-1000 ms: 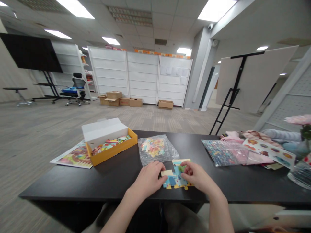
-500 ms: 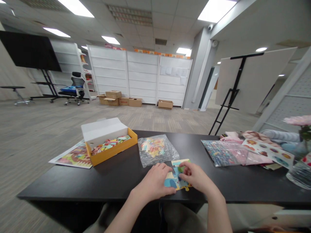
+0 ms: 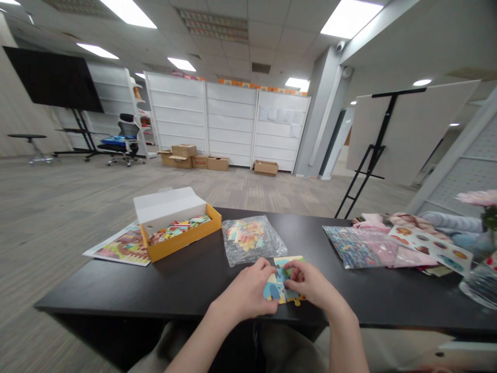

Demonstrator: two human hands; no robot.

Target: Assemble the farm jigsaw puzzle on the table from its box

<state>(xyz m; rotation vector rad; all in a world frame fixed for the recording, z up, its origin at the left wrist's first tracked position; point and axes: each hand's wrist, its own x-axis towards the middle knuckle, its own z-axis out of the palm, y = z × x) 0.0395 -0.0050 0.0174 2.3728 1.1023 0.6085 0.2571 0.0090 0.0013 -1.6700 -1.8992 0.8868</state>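
Observation:
On the near edge of the black table, several joined jigsaw puzzle pieces (image 3: 282,278) lie flat, printed in blue, cream and green. My left hand (image 3: 248,290) curls over their left side, thumb at the near edge and fingertips at the far edge, gripping a blue and cream piece (image 3: 274,291). From the right, my right hand (image 3: 308,282) bends its fingers and thumb together over the right-hand pieces, pinching at one there. That hand covers much of the right side, so the exact outline of its piece is hidden.
A clear plastic bag (image 3: 274,241) of puzzle pieces lies beyond my hands. Left of it stands an open yellow box (image 3: 186,241) with pieces, partly over a picture sheet (image 3: 120,246). Plastic-packed items (image 3: 361,248), a sticker sheet (image 3: 430,246) and a glass vase (image 3: 481,282) sit at right.
My left thumb has drawn slightly left, baring more of the blue piece. My right fingers and thumb have closed a little more over the right-hand pieces. The whole view has shifted slightly.

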